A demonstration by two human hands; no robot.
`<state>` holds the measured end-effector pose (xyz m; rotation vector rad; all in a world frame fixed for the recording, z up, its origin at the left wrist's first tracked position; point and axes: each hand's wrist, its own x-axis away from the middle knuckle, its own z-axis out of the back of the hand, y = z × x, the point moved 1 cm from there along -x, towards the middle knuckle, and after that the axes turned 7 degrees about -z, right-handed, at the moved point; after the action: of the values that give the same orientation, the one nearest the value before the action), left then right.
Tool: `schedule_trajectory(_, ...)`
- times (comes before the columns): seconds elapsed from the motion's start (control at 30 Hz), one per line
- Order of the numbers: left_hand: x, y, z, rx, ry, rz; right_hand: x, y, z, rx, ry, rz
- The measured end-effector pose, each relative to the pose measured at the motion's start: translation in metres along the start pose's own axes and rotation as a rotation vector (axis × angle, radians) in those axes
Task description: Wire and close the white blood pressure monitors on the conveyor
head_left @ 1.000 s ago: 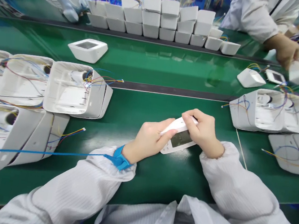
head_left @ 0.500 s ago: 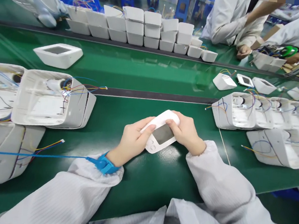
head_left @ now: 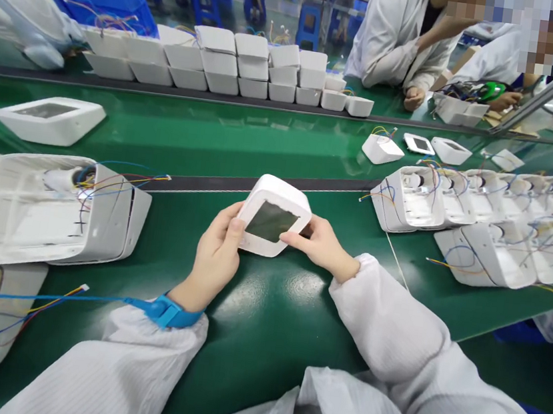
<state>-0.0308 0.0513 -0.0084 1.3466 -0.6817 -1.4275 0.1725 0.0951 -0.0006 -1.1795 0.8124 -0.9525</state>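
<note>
Between my two hands is a white device housing [head_left: 275, 217] with a dark rectangular screen, tilted above the green bench. My left hand [head_left: 217, 253] grips its left side, thumb on the front frame, fingers hidden behind. My right hand [head_left: 321, 245] holds the right side, with the thumb over the screen's lower right corner. A blue wrist strap [head_left: 170, 311] with a cord running left sits on my left wrist. To the left lies an open white casing [head_left: 62, 207] with coloured wires and a white cylinder inside.
Rows of open white casings [head_left: 411, 200] with loose wires stand at right. Past the black strip lies another screened housing [head_left: 48, 118]. Stacked white shells [head_left: 223, 63] line the far ledge. A co-worker's hand [head_left: 414, 98] rests at the back right. The green bench [head_left: 260, 339] stretches before me.
The housing has turned in my hands, showing its screen at another angle and a thicker side. Both hands moved slightly left; my right hand shifted to its lower right. The view swung right.
</note>
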Motion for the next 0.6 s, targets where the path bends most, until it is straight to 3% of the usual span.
schedule_trajectory(0.1,0.0,-0.004,-0.001,0.031,-0.027,-0.066,0.006,-0.012,0.002,0.202,0.199,0.266)
schedule_trajectory(0.2,0.003,-0.005,-0.001,0.056,-0.066,-0.179,0.012,-0.021,0.001,0.39,0.191,0.436)
schedule_trajectory(0.4,0.008,0.008,0.001,-0.127,-0.115,-0.244,0.018,-0.025,-0.001,0.511,-0.039,0.526)
schedule_trajectory(0.6,0.007,0.02,0.001,-0.229,-0.08,-0.193,0.02,-0.021,-0.005,0.577,0.024,0.479)
